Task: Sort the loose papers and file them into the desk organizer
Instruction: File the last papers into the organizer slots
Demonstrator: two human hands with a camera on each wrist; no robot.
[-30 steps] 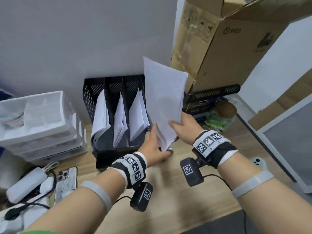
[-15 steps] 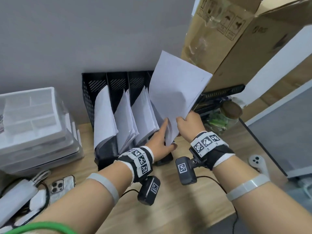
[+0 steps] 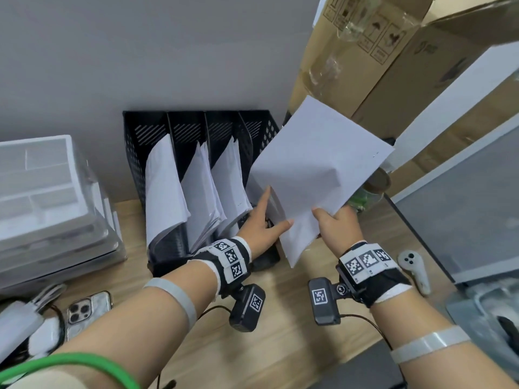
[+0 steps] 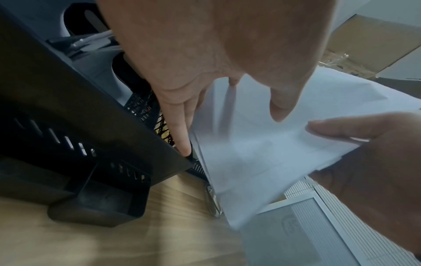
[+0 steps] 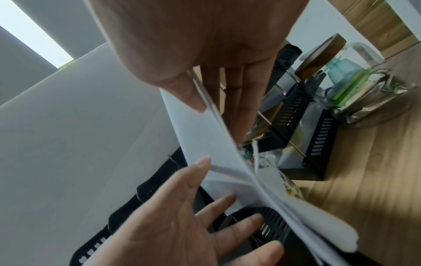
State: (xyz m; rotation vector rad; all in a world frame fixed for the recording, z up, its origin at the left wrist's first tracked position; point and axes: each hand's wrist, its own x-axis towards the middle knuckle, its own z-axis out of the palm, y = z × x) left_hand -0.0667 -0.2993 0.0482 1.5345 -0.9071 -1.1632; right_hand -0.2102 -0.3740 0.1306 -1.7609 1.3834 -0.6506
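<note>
A phone [image 3: 87, 307] lies beside stacked plastic trays [image 3: 47, 197]; a cardboard box [image 3: 373, 60] stands right.

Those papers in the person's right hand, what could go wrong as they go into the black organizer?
The papers are pinched only at one lower edge by the right hand, and the right wrist view shows the sheets fanning apart, so some might slip out or crease. The left hand has its fingers at the organizer wall; the sheets could catch there or on that wall.

Both forearms were bare, each crossed by a pale grey band [image 3: 173, 295]. Black-and-white wrist straps [image 3: 229, 255] carried square coded markers, with small black cameras [image 3: 323, 300] hanging beneath, trailing thin cables.
</note>
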